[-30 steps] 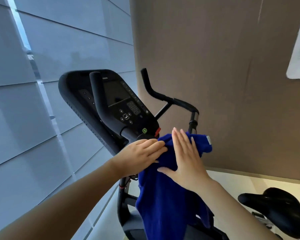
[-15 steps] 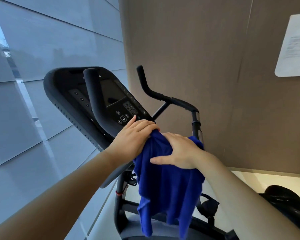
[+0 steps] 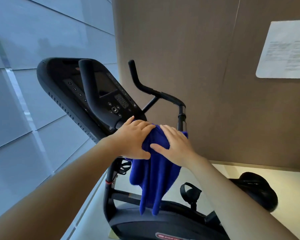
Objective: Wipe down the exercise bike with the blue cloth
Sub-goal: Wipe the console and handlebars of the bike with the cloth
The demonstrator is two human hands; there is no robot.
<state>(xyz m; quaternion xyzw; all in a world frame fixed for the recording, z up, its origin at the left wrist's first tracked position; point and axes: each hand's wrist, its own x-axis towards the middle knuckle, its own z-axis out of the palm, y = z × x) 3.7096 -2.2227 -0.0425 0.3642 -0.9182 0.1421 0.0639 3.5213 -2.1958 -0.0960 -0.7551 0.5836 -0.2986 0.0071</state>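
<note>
A black exercise bike fills the middle of the head view, its console [image 3: 104, 87] tilted up at the left and its handlebar [image 3: 163, 96] running off to the right. The blue cloth [image 3: 154, 179] is draped over the bar just below the console and hangs down towards the bike's body. My left hand [image 3: 133, 139] lies on the cloth's upper left, fingers fairly straight, thumb spread below. Beside it, my right hand [image 3: 175, 144] presses flat on the cloth's upper right. The bar under the cloth is hidden.
The bike's black seat [image 3: 256, 189] is at the lower right, a pedal [image 3: 189, 191] below the cloth. A brown wall [image 3: 215, 66] with a paper notice [image 3: 286, 49] stands close behind. Grey window blinds [image 3: 24, 101] run along the left.
Both hands have gone from bunching the cloth to lying flatter on it, shifted slightly. The cloth hangs longer below them.
</note>
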